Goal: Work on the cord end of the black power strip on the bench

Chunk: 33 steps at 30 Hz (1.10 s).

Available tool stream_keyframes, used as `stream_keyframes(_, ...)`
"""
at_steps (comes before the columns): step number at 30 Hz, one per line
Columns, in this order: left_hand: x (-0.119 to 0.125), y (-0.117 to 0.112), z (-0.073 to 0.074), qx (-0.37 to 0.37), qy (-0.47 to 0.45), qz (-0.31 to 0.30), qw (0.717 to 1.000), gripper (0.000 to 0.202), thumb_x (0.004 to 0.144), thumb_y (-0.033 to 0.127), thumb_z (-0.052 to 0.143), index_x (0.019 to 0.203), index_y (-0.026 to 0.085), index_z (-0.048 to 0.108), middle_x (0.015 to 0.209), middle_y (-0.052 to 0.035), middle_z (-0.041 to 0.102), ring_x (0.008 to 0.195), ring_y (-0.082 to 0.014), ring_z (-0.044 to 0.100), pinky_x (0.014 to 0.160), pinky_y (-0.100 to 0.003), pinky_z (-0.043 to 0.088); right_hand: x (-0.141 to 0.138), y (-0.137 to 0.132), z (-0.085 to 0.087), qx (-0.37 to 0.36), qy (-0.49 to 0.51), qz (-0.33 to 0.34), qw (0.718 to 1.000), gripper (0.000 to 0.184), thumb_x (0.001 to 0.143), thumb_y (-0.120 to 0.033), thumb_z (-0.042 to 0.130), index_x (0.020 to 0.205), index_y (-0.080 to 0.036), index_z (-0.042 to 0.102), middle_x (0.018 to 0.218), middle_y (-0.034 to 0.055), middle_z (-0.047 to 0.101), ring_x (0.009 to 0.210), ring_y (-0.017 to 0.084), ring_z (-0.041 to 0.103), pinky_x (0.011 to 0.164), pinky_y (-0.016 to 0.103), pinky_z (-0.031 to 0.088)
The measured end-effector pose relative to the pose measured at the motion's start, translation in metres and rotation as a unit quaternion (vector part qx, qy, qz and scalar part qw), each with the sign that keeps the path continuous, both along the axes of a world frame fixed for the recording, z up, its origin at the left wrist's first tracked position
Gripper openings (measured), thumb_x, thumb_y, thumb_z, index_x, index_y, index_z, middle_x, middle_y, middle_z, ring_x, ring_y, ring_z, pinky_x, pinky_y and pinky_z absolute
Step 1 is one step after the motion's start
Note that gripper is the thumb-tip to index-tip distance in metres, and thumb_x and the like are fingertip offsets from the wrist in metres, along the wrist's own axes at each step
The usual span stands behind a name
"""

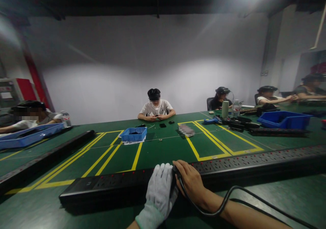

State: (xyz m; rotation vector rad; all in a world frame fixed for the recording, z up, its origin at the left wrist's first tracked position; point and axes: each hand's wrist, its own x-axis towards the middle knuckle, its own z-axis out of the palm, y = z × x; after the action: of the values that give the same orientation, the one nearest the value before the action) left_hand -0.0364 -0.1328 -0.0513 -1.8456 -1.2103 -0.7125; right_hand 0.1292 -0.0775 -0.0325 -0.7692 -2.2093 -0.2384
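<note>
A long black power strip [119, 185] with rows of sockets and small red marks lies across the near side of the green table. My left hand [159, 188], in a white knit glove, is laid over the strip, its fingers straight and together across the top and reaching the far edge. Beside it, touching or nearly so, my bare right hand [191, 181] closes around a black plug [175, 170] at the strip's top. Whether its pins sit in a socket is hidden. From the plug a black cable [224, 203] loops over my right forearm.
Another power strip [51, 157] runs along the left. Blue bins stand at far left [33, 135], centre [133, 134] and right [285, 119]. Bottles [236, 108] and tools stand at the back right. Several people sit around the table [163, 151], marked with yellow tape.
</note>
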Motion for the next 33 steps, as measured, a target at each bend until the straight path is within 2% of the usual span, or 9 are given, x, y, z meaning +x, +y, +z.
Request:
stream_keyframes(6,-0.0006,-0.0005,0.0001,0.003,0.009,-0.005,1.000,0.060,0.080,0.028,0.055,0.133,0.005,0.040,0.132,-0.0191,0.047,0.126,-0.0352,0.037,0.099,-0.050,0.040,0.0006,-0.0005,0.0007,-0.003,-0.007,0.003,1.000,0.050,0.081,-0.015,0.047,0.130,-0.016,0.041,0.121,0.0109,0.052,0.106,0.022,0.052,0.090,0.037,0.046)
stream_keyframes(17,-0.0022,-0.0033,-0.0018,-0.027,0.009,0.007,1.000,0.061,0.082,0.028,0.054,0.137,0.008,0.035,0.136,-0.0168,0.044,0.129,-0.0337,0.033,0.102,-0.050,0.037,0.0009,-0.0014,0.0015,0.012,-0.011,-0.002,1.000,0.050,0.080,-0.016,0.047,0.130,-0.015,0.041,0.121,0.0119,0.053,0.106,0.022,0.052,0.090,0.035,0.045)
stream_keyframes(22,-0.0017,-0.0044,0.0002,-0.020,0.000,-0.003,1.000,0.063,0.082,0.026,0.054,0.139,0.010,0.032,0.137,-0.0153,0.043,0.130,-0.0321,0.033,0.104,-0.048,0.035,0.0011,-0.0011,0.0007,0.004,-0.013,-0.001,1.000,0.051,0.081,-0.016,0.046,0.132,-0.015,0.040,0.122,0.0115,0.053,0.107,0.022,0.052,0.090,0.036,0.045)
stream_keyframes(33,-0.0008,-0.0036,0.0016,-0.007,-0.004,-0.012,1.000,0.063,0.081,0.025,0.055,0.138,0.008,0.033,0.135,-0.0180,0.044,0.129,-0.0335,0.034,0.102,-0.050,0.038,0.0010,-0.0023,0.0025,0.015,-0.011,-0.003,1.000,0.049,0.080,-0.015,0.047,0.129,-0.015,0.043,0.121,0.0116,0.053,0.105,0.021,0.053,0.090,0.036,0.045)
